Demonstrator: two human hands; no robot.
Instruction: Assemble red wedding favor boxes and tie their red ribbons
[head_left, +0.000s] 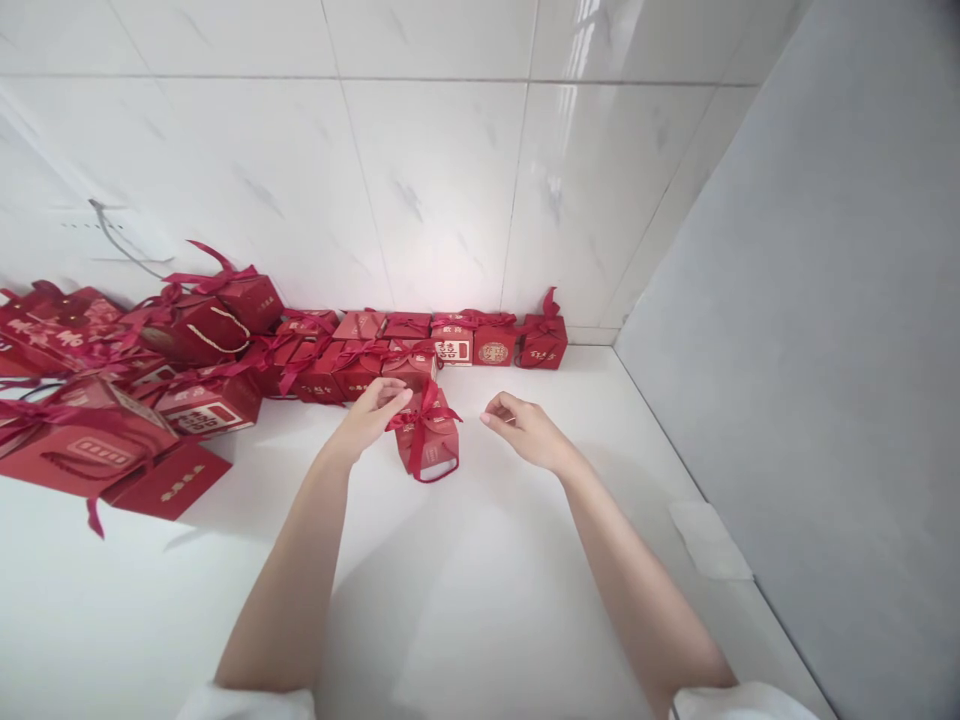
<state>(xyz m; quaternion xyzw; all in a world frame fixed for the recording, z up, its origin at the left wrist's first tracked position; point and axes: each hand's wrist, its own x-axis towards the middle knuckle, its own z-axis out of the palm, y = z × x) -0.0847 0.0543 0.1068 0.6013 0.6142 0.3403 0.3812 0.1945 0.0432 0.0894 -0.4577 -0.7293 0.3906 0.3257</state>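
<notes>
A small red gift box with a dark red ribbon bow stands on the white surface in front of me. My left hand pinches the ribbon at the box's top left corner, fingers closed on it. My right hand hovers a little to the right of the box, fingers loosely curled and apart, holding nothing. A gap separates it from the box.
A row of similar small red ribboned boxes lines the tiled wall behind. Larger red boxes are piled at the left. A grey wall rises on the right, with a white scrap at its foot.
</notes>
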